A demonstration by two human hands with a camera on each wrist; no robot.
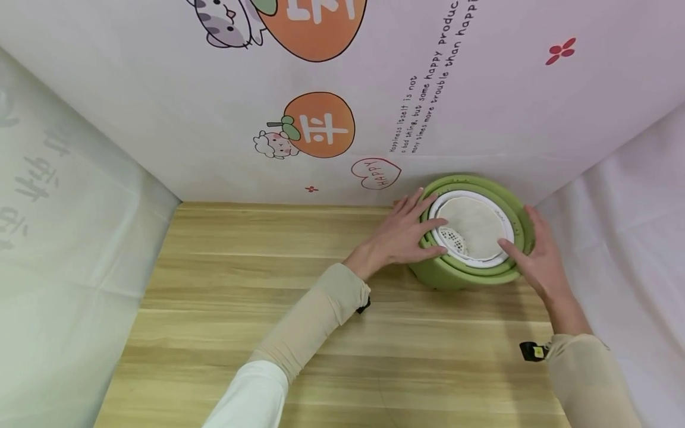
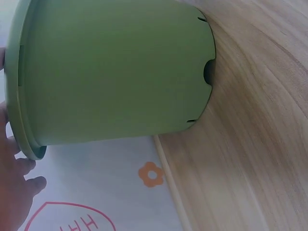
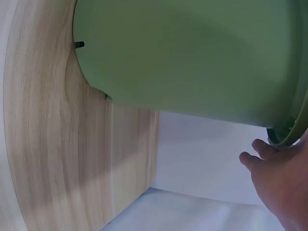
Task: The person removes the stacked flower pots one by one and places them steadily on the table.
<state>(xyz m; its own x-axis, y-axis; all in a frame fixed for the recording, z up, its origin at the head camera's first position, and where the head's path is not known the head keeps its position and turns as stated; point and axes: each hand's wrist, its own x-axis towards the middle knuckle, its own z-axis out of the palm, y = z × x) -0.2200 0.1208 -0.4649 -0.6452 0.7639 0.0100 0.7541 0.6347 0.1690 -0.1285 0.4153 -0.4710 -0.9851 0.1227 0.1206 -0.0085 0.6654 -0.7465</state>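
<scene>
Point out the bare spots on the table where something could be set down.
The wooden table is bare from the left curtain across to the left hand, and along the near edge between both sleeves. The far right corner is crowded: the green pot sits there with the right hand on its rim.

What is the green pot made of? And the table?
The pot looks like plastic: smooth matte green walls with moulded slots at the base. The table shows pale wood grain with a slight sheen; whether it is solid wood or a printed laminate is unclear.
</scene>
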